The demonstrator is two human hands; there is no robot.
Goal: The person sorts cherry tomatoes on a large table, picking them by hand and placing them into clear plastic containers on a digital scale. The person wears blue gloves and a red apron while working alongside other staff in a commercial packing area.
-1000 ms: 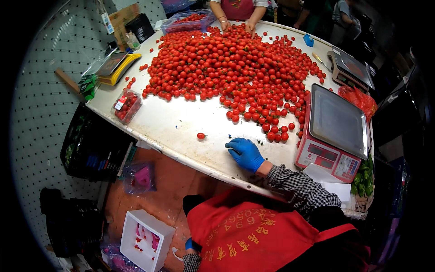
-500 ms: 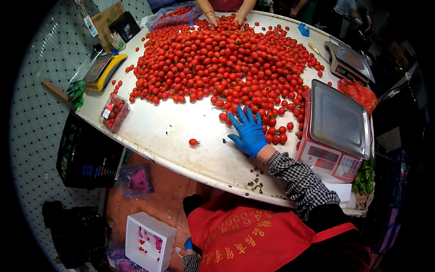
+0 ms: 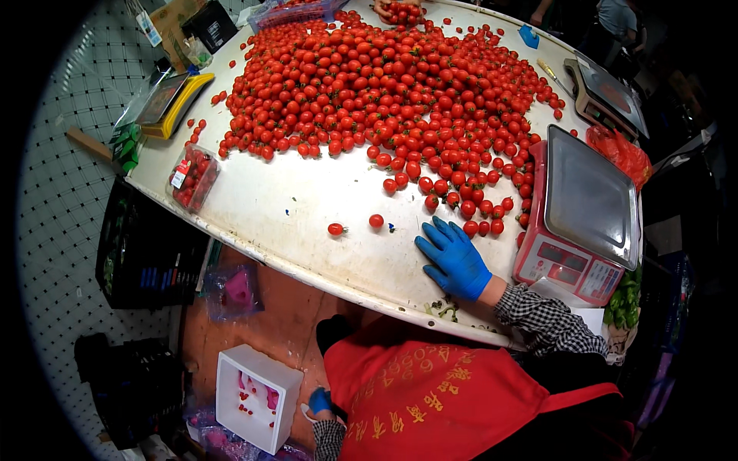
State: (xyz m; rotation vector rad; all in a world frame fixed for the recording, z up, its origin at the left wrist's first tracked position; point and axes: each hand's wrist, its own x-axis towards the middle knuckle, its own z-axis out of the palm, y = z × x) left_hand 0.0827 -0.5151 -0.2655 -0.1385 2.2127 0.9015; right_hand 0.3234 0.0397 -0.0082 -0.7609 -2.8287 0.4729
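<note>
My right hand, in a blue glove, rests on the white tabletop with its fingers stretched and nothing held. Its fingertips are close to the near edge of a large heap of red cherry tomatoes. Left of it, a loose tomato and another tomato lie by themselves. Down by my apron, my left hand, also blue-gloved, is near a white foam box with a few tomatoes inside. A white strip shows by this hand; its fingers are too hidden to read.
A red scale stands right of my right hand, with another scale beyond. A clear tomato punnet sits at the left edge, near a yellow scale. Across the table, a person's hand holds tomatoes near a purple crate.
My right hand has drawn back toward me and to the right, off the tomatoes. A second tomato now lies apart from the heap. The other person's hands have lifted some tomatoes.
</note>
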